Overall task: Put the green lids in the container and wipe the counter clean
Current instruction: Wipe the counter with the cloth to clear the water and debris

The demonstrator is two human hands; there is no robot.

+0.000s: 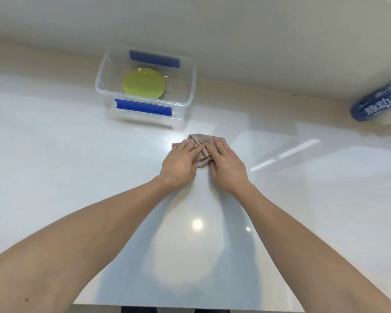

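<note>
Both hands, left (181, 163) & right (227, 164), lie flat w/ fingers spread, pressing the cloth (201, 150) onto the desk (77, 166) side by side, lids (143, 84) already in the container (187, 86) up-left, nearer the left.

Only one piece of writing could be read. It stood on the blue wrapper of a bottle (378, 102) lying at the far right edge of the counter (54, 154), against the wall. Two large white Chinese characters, 脉动, ran along the wrapper's length, tilted with the bottle. Beside them, toward the right end, sat a small greenish mark, too blurred to make out. Finer print on the wrapper could not be read either. The container (190, 86) and its blue clips (143, 107) carried no legible text.
</note>
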